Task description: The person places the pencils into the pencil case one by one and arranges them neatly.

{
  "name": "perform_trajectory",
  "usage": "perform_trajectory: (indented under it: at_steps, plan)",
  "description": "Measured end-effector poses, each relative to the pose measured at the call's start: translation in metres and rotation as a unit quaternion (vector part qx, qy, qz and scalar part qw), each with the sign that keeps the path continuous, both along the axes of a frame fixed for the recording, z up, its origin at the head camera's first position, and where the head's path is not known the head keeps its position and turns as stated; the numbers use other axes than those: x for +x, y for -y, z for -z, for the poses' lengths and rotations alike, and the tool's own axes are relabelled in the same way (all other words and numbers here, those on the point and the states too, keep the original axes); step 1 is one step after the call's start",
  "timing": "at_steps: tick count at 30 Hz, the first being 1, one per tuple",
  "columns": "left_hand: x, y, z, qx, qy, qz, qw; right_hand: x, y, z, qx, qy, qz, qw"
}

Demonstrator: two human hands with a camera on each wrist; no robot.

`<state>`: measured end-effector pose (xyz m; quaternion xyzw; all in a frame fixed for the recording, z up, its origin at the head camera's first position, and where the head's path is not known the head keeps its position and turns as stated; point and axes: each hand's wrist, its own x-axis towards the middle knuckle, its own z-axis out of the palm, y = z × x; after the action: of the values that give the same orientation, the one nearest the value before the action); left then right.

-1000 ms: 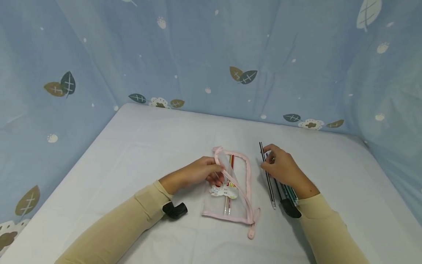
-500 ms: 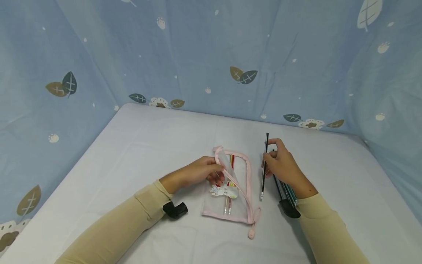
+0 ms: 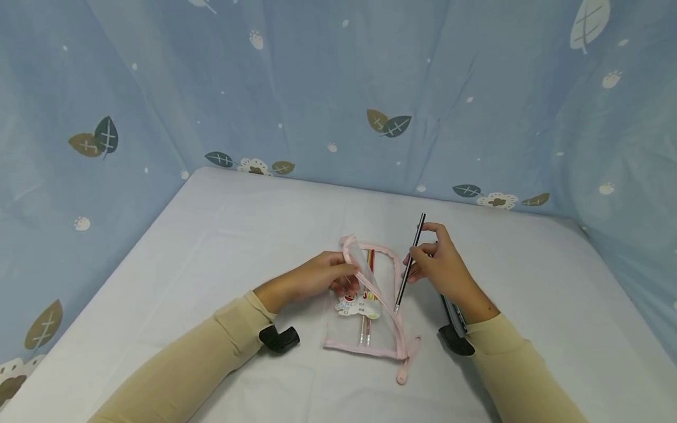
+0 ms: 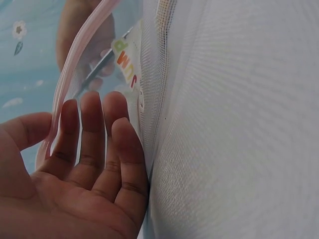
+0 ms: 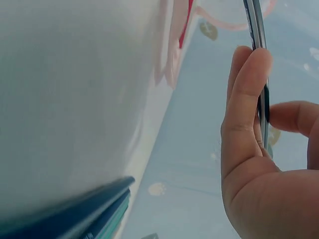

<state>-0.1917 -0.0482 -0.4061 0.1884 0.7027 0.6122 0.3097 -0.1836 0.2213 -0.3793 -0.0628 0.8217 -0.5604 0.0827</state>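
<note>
A clear mesh zip pouch with pink trim [image 3: 365, 351] lies on the white table. My left hand [image 3: 325, 276] pinches its pink zip edge [image 4: 75, 64] between thumb and forefinger, lifting the upper layer; the other fingers reach inside. Under the mesh lie slim red and yellow pencils [image 3: 372, 258] and a printed card [image 3: 365, 306]. My right hand [image 3: 446, 264] holds a black-and-silver striped pencil [image 3: 405, 285] at a slant. Its lower end overlaps the pouch's right edge, at the opening.
More dark and teal pencils [image 5: 107, 214] lie on the table under my right wrist, partly hidden by the arm. A pink zip pull [image 3: 403, 373] hangs off the pouch's near right corner. Blue leaf-printed cloth [image 3: 317, 88] stands behind the table [image 3: 254, 217].
My right hand has lifted the striped pencil away from the other pencils and brought it left, tilting its lower end to the pouch's edge. The left hand keeps its grip on the pouch.
</note>
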Motion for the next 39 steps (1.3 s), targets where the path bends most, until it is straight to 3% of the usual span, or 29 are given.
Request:
perform_trajectory:
  at_steps: [18, 39]
  plan:
    - [0.000, -0.003, -0.002, 0.012, -0.009, -0.004, 0.9999, 0.005, 0.011, 0.007, -0.004, 0.056, -0.066, 0.9963]
    - [0.001, -0.002, 0.002, 0.010, -0.001, -0.011, 0.9999, 0.009, 0.021, 0.016, 0.051, 0.080, -0.113, 0.9891]
